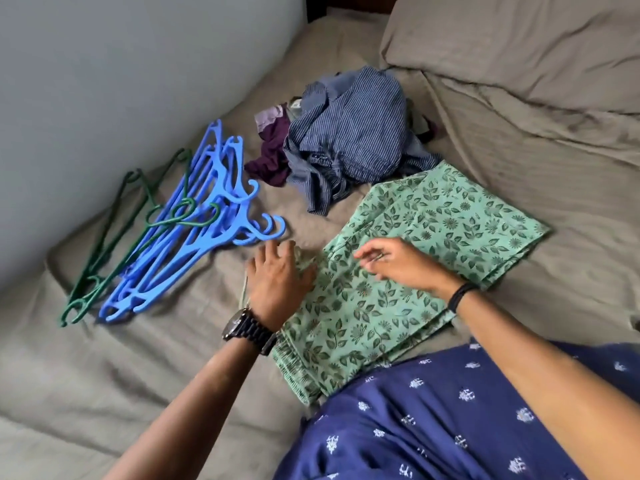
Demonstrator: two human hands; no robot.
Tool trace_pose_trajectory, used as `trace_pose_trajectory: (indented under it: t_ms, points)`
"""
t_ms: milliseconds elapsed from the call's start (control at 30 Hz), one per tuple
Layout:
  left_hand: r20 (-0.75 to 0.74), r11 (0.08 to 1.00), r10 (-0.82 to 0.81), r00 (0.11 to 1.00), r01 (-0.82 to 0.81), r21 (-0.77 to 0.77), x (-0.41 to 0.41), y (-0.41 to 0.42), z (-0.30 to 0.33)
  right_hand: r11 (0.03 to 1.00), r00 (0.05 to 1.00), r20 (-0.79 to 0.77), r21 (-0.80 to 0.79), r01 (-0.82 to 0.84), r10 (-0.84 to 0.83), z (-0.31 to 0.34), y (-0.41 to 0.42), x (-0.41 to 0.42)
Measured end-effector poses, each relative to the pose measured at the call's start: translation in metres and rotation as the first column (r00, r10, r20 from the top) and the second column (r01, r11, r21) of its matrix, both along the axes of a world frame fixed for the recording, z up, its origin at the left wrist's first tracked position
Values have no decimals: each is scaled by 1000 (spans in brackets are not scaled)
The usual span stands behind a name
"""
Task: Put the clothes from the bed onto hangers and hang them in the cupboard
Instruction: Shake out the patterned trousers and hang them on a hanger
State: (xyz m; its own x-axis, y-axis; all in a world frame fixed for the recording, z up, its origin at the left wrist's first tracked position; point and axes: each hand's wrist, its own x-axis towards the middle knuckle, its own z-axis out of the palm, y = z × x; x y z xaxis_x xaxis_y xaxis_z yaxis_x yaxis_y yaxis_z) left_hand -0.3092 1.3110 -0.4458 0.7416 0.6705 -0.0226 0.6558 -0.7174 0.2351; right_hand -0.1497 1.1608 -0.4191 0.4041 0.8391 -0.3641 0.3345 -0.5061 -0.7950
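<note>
A folded green garment with a dark leaf print (426, 237) lies flat on the bed in front of me. My left hand (280, 275) rests on its left edge with the fingers spread, reaching toward the hangers. My right hand (398, 263) hovers over the garment's middle, fingers loosely bent and holding nothing. Beyond it sits a crumpled blue striped shirt (349, 133) on a purple garment (270, 157). Several blue hangers (204, 223) and some green hangers (114, 237) are piled to the left.
A grey-brown sheet (104, 368) covers the bed. A pillow (519, 43) lies at the far right. A pale wall (86, 81) runs along the bed's left side. My blue patterned clothing (450, 420) fills the lower right.
</note>
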Motion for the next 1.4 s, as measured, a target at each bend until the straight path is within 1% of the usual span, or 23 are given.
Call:
trace_pose_trajectory:
  t_ms: [33,133,200,300,433,533,600,667,700,767,800,833,900,967,1033,1100,1167,1200,1267,1300,1333,1367,1400]
  points:
    - [4,999,-41,999,41,25,16,-2,1,998,996,57,7,62,-63,0,-2,18]
    - [26,970,-228,973,230,-82,75,-13,1,975,952,217,-10,221,-214,-2,-16,72]
    - [32,930,-345,938,346,-122,113,-22,-4,957,918,296,-40,289,-264,-9,-27,98]
    - [1,887,-453,891,451,-98,169,-32,-9,928,868,368,-34,371,-334,-18,-47,131]
    - [-79,886,-463,883,463,-16,228,-36,-4,900,820,437,-50,434,-371,-34,-73,155]
    - [-120,885,-456,882,464,46,265,-41,-4,855,737,515,-14,518,-438,-42,-89,168]
    - [-147,869,-463,874,481,121,285,-48,-5,816,684,547,-6,579,-482,-46,-97,176]
    - [-182,820,-509,841,538,195,301,-54,-5,790,665,547,-11,613,-508,-45,-101,183]
    - [-197,778,-554,809,587,224,306,-56,-5,790,670,546,-25,613,-503,-44,-100,186]
    - [-203,689,-659,725,689,225,316,-59,-3,790,698,527,-78,608,-485,-42,-100,194]
    - [-192,669,-691,697,718,193,321,-60,-3,791,715,510,-105,603,-478,-41,-100,197]
    - [-171,678,-698,695,719,155,325,-59,-2,795,734,490,-128,593,-470,-39,-100,199]
    - [-141,725,-669,730,682,91,332,-57,0,808,765,460,-155,569,-451,-35,-101,202]
    - [-134,749,-647,750,659,67,336,-55,0,828,786,449,-157,538,-425,-27,-103,202]
    - [-76,782,-619,782,623,34,339,-54,-1,850,795,426,-104,517,-432,-23,-105,204]
    - [-9,813,-582,813,582,-18,344,-55,0,845,792,368,-29,534,-488,-18,-108,208]
    - [60,823,-564,823,567,-41,354,-55,9,811,758,321,60,582,-567,-10,-112,216]
    - [97,824,-561,822,565,-26,360,-56,16,781,729,299,106,616,-616,-5,-115,221]
    - [180,825,-560,809,565,27,377,-61,33,699,646,274,197,688,-713,7,-124,236]
    - [222,823,-559,799,567,31,387,-65,41,664,603,286,221,715,-744,12,-129,243]
    - [237,818,-559,795,575,0,396,-68,43,645,572,319,215,733,-756,11,-134,250]
    - [214,799,-578,787,600,-48,404,-70,40,645,560,362,177,744,-745,10,-137,254]
    - [147,762,-622,769,638,-112,409,-73,34,658,570,404,115,745,-716,7,-139,256]
